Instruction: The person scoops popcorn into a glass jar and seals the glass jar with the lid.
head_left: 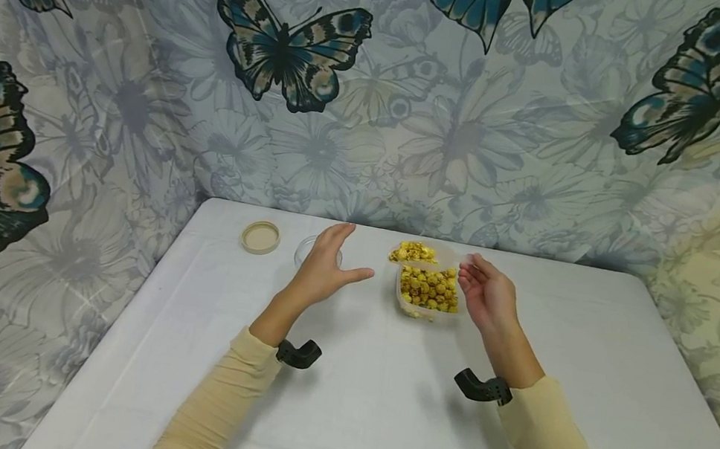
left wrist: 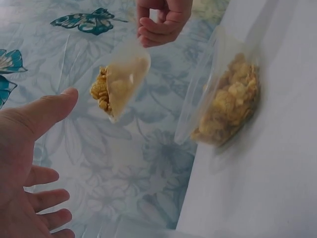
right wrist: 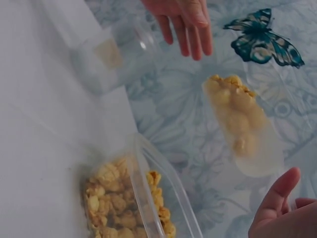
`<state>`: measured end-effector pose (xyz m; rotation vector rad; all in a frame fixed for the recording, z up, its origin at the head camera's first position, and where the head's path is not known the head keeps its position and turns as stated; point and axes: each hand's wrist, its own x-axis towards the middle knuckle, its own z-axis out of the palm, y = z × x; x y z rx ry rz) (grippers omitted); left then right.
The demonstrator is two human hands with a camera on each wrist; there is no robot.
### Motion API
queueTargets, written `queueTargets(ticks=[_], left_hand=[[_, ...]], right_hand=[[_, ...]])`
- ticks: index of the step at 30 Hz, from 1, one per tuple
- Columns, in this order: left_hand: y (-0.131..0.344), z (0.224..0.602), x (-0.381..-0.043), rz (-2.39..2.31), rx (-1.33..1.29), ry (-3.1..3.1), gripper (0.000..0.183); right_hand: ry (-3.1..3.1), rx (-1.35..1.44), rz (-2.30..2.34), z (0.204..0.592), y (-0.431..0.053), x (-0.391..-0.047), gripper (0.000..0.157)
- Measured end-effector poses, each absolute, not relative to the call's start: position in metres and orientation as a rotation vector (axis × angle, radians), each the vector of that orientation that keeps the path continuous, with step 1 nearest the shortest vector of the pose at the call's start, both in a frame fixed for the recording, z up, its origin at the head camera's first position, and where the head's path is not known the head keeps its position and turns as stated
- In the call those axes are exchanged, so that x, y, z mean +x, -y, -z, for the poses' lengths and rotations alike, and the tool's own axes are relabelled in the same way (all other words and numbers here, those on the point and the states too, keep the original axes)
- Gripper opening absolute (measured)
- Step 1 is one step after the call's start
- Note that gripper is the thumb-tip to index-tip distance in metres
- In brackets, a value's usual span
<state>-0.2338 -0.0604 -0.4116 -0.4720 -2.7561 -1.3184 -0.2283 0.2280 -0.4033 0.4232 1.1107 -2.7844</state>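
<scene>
Pinched at its bare end by the right hand [head_left: 492, 293] — fingers bent in, thumb over the edge — is a translucent whitish plastic scoop [right wrist: 260, 159]. From that grip the scoop reaches leftward, and its far end carries a small load of rounded yellow popcorn [head_left: 413, 251]. Below the scoop and left of the grip, an open rectangular clear plastic container [right wrist: 142, 191] sits on the white cloth-covered table [head_left: 344, 410], with more popcorn heaped inside; the wrist views show the scoop held apart from it.

Well to the left of the grip, the left hand [head_left: 325, 267] is relaxed and spread, its thumb well away from the 4 fingers, and it faces the scoop's loaded end. Close by it stands a clear cylindrical jar [right wrist: 119, 59], partly hidden behind the hand in the head view; whether they touch I cannot tell. Farthest left of the grip lies a flat round gold-coloured lid [head_left: 260, 238]. Just behind the 2 hands are black curved wrist mounts [head_left: 299, 354] and cream sleeves [head_left: 217, 402]. Beyond the grip hangs a pale floral backdrop with blue-and-black butterflies [head_left: 281, 54].
</scene>
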Motion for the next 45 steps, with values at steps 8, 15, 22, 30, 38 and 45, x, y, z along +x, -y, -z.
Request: queueTargets(ticks=[8, 15, 22, 30, 38, 45], left_hand=[[0.075, 0.415, -0.235, 1.309, -0.422, 2.721, 0.089], [0.087, 0.418, -0.235, 1.304, -0.380, 2.724, 0.089], [0.096, 0.420, -0.235, 1.306, -0.318, 2.724, 0.091], [0.106, 0.431, -0.237, 1.335, -0.258, 2.725, 0.094], [0.114, 0.438, -0.237, 1.350, -0.241, 2.700, 0.096], [0.117, 0.446, -0.239, 1.382, -0.210, 2.714, 0.100]], right_hand=[[-1.114, 0.384, 2.762, 0.401, -0.220, -0.234, 0.016], [-1.165, 0.411, 2.719, 0.403, -0.211, -0.240, 0.010], [-1.241, 0.429, 2.690, 0.403, -0.200, -0.245, 0.014], [-1.282, 0.433, 2.677, 0.404, -0.187, -0.249, 0.011], [-1.298, 0.389, 2.658, 0.406, -0.177, -0.251, 0.014], [-1.269, 0.344, 2.654, 0.409, -0.173, -0.251, 0.018]])
